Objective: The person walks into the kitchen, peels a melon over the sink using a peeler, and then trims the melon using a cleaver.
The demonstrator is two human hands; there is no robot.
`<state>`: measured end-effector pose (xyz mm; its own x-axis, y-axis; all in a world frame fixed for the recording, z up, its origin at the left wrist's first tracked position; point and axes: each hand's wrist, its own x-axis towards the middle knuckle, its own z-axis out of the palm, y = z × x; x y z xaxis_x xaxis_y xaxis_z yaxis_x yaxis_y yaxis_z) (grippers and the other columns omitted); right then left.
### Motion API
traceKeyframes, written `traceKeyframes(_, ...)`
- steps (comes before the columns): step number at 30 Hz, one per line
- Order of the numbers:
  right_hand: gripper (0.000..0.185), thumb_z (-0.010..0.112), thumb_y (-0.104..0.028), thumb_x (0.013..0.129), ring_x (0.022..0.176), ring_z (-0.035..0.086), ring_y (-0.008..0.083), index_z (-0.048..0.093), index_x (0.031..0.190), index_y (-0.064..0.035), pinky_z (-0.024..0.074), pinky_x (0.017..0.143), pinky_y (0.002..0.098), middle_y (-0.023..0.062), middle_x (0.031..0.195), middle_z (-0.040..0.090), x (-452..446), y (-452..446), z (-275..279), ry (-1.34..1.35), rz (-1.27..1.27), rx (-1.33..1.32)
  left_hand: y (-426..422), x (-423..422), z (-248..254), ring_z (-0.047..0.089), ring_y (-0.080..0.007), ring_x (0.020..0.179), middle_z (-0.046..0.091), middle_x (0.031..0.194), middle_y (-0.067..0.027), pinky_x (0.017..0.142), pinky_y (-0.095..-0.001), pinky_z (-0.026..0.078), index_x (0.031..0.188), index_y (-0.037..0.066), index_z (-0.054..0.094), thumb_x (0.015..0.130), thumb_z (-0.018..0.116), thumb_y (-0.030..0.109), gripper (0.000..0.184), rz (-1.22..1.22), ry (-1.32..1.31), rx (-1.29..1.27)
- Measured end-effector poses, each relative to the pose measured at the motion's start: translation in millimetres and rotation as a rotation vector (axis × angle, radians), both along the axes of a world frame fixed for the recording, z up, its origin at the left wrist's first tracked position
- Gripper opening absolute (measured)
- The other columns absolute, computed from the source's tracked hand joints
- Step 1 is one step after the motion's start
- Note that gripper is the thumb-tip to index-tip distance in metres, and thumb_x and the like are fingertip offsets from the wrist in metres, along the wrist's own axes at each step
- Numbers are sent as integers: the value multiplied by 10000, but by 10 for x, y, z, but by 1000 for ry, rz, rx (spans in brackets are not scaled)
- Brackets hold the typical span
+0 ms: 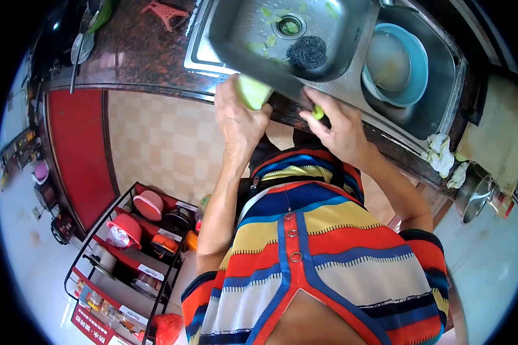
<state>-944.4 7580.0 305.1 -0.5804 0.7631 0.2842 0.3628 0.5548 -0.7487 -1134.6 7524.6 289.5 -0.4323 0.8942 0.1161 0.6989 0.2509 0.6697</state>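
Near the upper middle of the frame, our left hand (239, 115) has its fingers wrapped around a pale green vegetable (252, 92) by the table's front edge. Our right hand (342, 127), just right of it, grips a green-handled knife (273, 77); the blurred blade crosses close by the vegetable, contact unclear. At the upper middle, we see green scraps (270, 41) and a dark scrubber (307, 53) in the sink (346, 34).

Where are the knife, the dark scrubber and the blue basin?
Knife (262, 70), head view: middle of the blurred blade.
Dark scrubber (307, 52), head view: centre of its tangled mass.
Blue basin (418, 58), head view: wall, picture's right side.
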Motion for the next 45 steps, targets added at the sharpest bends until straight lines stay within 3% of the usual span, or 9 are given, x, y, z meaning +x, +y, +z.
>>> traceKeyframes(5,495,723,-49,705,736,645,304,564,1173,-71,511,618,372,131,883,655,96,-54,-88,-121,86,-51,-17,55,-123,502,-385,953,526,988,-195,840,-458,406,1079,-4,512,568,751,63,568,53,47,69)
traceKeyframes(14,495,715,-75,695,736,648,319,565,1167,-83,521,632,394,150,882,664,70,8,-142,-156,107,-89,38,64,-52,520,-392,928,589,945,-190,839,-476,389,940,-1,617,635,733,146,359,31,172,76)
traceKeyframes(18,515,726,-116,699,701,648,329,548,1182,-98,519,607,412,151,838,667,69,64,-129,-107,121,-97,94,62,-1,558,-395,907,595,940,-218,847,-434,424,1030,-44,587,676,674,122,401,-10,234,27)
traceKeyframes(25,515,727,-107,697,682,642,345,553,1181,-95,519,603,414,169,801,658,-7,95,-131,-132,109,-169,124,52,-22,477,-367,963,577,983,-164,830,-453,352,989,26,594,614,758,155,429,32,154,133)
traceKeyframes(27,465,691,-49,719,750,646,329,580,1170,-79,514,635,397,173,891,660,-20,111,-85,-229,104,-211,121,45,-17,466,-364,954,567,989,-159,814,-452,352,990,28,590,610,762,152,435,13,182,181)
traceKeyframes(30,477,691,-52,717,741,646,334,569,1178,-74,513,628,402,175,878,660,-34,129,-109,-226,106,-178,132,67,34,457,-394,1038,518,1037,-227,921,-482,352,1046,-32,573,589,781,143,531,-9,181,31)
traceKeyframes(36,453,689,-55,720,723,641,352,565,1156,-72,507,612,414,176,837,657,-123,179,-159,-265,109,-211,100,63,-41,472,-355,944,530,1013,-188,828,-474,370,987,-17,571,605,765,129,453,7,155,-29)
traceKeyframes(38,437,686,-61,728,726,639,358,563,1148,-67,505,612,418,180,836,655,-154,220,-133,-290,122,-213,106,50,-90,440,-357,865,489,967,-171,749,-439,383,1019,-11,550,508,728,85,549,7,202,71)
traceKeyframes(45,378,675,-83,766,735,631,377,568,1128,-64,507,624,418,186,855,652,-253,289,-142,-305,109,-242,95,100,-75,430,-338,870,464,943,-176,770,-443,379,1059,-44,527,519,736,80,592,77,205,21)
